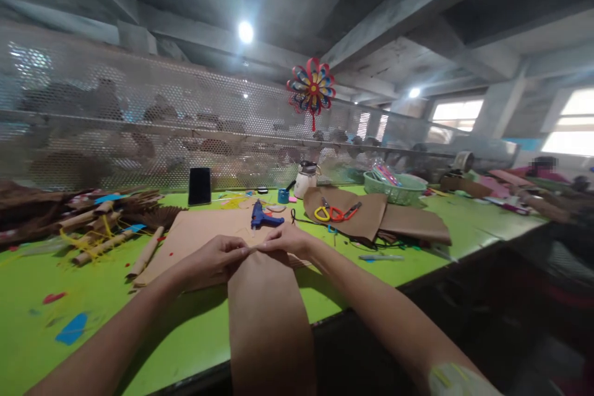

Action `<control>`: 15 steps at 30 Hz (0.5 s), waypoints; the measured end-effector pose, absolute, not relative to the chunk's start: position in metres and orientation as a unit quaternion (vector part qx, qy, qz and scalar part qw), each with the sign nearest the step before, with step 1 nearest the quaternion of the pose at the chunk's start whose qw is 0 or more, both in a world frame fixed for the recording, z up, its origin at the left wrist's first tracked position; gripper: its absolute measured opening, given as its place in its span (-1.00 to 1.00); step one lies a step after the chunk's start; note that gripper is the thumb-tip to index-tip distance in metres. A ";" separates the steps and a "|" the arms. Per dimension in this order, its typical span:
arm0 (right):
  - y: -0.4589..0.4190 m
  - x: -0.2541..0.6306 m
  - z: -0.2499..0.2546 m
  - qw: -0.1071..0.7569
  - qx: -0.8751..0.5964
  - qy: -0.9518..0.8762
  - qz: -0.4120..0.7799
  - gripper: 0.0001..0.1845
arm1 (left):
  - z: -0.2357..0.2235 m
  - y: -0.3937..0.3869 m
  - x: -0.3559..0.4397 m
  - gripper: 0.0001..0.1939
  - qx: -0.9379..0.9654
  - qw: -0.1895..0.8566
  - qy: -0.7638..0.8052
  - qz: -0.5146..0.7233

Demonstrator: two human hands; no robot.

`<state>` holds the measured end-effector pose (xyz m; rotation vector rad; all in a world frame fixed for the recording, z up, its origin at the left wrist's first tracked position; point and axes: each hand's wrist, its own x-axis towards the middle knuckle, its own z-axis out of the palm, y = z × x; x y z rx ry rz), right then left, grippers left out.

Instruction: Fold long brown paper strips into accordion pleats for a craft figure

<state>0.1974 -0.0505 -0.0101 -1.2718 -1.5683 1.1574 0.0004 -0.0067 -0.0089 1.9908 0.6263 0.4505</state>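
A long strip of brown paper hangs over the table's front edge toward me. Its far end is pinched between the fingers of both my hands. My left hand grips the left side of that end, thumb and forefinger pressed together. Close beside it, my right hand pinches the same end from the right. The paper puckers slightly where the fingertips meet. Under and beyond my hands lies a flat tan sheet, with a blue hot glue gun resting on it just past my fingers.
Yellow-handled scissors and orange-handled scissors lie on brown paper at the right, near a pen-like tool. Paper rolls and scraps cover the left. A green basket, kettle and dark tablet-like slab stand behind.
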 end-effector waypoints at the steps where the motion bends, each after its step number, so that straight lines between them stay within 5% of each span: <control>1: -0.050 0.195 -0.009 0.395 -0.500 -0.632 0.440 -0.62 | -0.009 -0.005 0.001 -0.59 0.832 0.454 0.258 0.189; 8: -0.045 0.187 -0.015 0.375 -0.475 -0.710 0.361 -0.60 | -0.007 0.002 0.001 -0.54 0.884 0.343 0.264 0.177; 15: -0.047 0.191 -0.029 0.405 -0.427 -0.680 0.438 -0.59 | -0.006 -0.004 0.000 -0.55 0.882 0.361 0.268 0.141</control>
